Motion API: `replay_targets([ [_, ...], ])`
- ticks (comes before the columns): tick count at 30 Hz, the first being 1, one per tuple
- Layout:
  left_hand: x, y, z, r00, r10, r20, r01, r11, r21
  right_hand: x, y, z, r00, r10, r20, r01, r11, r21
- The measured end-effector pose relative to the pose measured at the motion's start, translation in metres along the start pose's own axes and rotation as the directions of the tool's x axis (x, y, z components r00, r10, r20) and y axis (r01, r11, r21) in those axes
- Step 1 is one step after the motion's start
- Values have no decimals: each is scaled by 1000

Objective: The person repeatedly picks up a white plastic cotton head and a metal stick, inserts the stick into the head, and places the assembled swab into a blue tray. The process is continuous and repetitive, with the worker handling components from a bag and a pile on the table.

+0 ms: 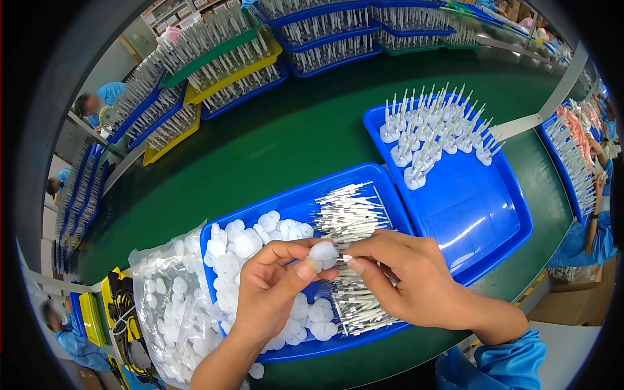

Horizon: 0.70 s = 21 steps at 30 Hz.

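Note:
Between thumb and fingers, my left hand (276, 279) holds a white rounded plastic cap (324, 253). My right hand (416, 279) pinches a thin white stick (345, 259), mostly hidden by the fingers, with its end up against the cap's side. Whether the stick has entered the cap I cannot tell. Both hands are over a blue tray (364, 174). Loose white caps (244, 242) fill its left part, and a pile of thin white sticks (351, 211) lies in its right part.
Right of it, a second blue tray (468, 227) holds upright assembled pieces (429, 127) at its far end. A clear bag of white caps (172, 312) lies at the left. Stacked trays (325, 39) line the table's far side. Other people in blue work nearby.

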<state>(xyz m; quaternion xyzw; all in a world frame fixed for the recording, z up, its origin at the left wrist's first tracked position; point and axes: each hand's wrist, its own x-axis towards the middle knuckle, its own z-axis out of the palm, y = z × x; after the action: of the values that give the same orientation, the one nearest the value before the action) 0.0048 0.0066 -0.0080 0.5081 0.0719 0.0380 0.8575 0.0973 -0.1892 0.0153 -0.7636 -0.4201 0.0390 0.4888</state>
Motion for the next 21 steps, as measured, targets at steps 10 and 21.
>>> replay_targets([
  [10, 0, -2, -1, 988, 144, 52, -151, 975, 164, -4, -5, 1, 993, 102, 60, -101, 995, -6],
  [21, -2, -3, 2, 944, 265, 197, -315, 901, 299, -5, -2, 2, 992, 52, 115, -59, 996, 61],
])
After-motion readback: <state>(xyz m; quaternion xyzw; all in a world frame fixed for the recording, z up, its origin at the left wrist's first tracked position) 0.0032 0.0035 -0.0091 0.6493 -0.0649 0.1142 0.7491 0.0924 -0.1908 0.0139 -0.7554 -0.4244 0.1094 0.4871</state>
